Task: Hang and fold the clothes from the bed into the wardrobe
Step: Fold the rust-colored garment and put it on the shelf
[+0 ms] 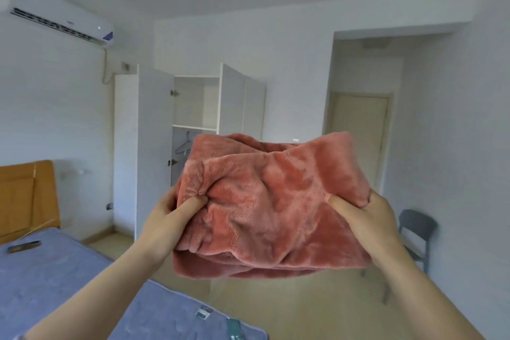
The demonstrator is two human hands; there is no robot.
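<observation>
A folded, fluffy pink garment [270,207] is held up in front of me at chest height. My left hand [171,215] grips its left edge with the thumb pressed into the fabric. My right hand [364,218] grips its right edge, thumb on top. Behind it stands the white wardrobe [154,152] with both doors open, showing bare upper shelves and hangers [184,143] on a rail lower down. The garment hides the lower part of the wardrobe. The bed with a blue mattress cover [55,279] lies at the lower left.
A dark flat object [24,246] lies on the bed near the wooden headboard [24,199]. A grey chair [414,237] stands at the right wall. A doorway [358,135] opens beyond the wardrobe. Wooden floor stretches between bed and wardrobe. An air conditioner [55,14] hangs upper left.
</observation>
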